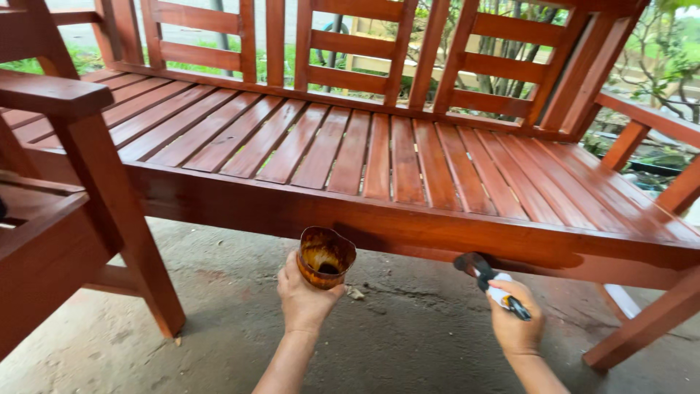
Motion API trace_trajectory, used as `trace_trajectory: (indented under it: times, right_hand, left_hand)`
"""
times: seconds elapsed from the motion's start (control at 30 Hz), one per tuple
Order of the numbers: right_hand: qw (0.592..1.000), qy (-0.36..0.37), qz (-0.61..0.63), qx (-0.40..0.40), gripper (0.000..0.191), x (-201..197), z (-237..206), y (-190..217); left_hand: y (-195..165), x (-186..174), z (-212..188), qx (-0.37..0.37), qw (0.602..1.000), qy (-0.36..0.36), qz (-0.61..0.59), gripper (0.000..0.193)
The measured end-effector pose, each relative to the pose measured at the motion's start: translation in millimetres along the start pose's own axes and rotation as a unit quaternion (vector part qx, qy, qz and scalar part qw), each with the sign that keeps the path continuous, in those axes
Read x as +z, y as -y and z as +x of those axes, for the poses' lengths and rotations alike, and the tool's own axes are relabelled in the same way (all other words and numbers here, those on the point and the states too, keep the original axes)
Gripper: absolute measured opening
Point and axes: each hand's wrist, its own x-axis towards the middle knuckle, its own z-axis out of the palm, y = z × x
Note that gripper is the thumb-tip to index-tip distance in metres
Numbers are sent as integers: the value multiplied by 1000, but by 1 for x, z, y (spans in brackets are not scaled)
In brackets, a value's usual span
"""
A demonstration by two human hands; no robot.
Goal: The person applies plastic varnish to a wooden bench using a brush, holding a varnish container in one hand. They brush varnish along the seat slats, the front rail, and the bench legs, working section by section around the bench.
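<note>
My left hand (302,299) grips a stain-smeared plastic cup (325,257) with dark brown liquid at its bottom, held just below the front rail of a reddish-brown wooden bench (379,157). My right hand (514,317) holds a paintbrush (487,278) by its white handle. The dark bristles touch the underside edge of the bench's front rail (467,237), which looks wet and glossy there. The slatted seat and backrest of the bench fill the upper view.
A second piece of reddish wooden furniture (65,182) with a thick leg stands at the left. The floor is rough concrete (408,335). The bench's right front leg (649,321) slants down at the right. Green plants show behind the backrest.
</note>
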Motion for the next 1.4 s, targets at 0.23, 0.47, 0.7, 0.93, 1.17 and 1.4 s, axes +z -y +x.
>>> trace_trajectory:
  times: [0.23,0.47,0.7,0.93,1.17,1.4]
  right_hand:
    - [984,-154,-35,88,17,-55,5,-47]
    - [982,-148,-105,54,27,21,-2,10]
    - [995,-77,-15,59,27,132,-39,123]
    - [999,-10,37,31,25,209,-71,208]
    - [992,41,120,2,24,263,-90,276]
    - [992,27,114,40,23,281,-90,304]
  left_hand:
    - [-3,1,0,-21,1000,4,20,119]
    - [10,-20,13,-37,997,-60,12,120]
    - [36,-58,30,-52,991,-107,54,113]
    - [72,-97,47,-114,983,-123,81,114]
    - [116,-128,52,-144,976,-139,82,111]
    - [141,-147,54,-178,967,-140,113,116]
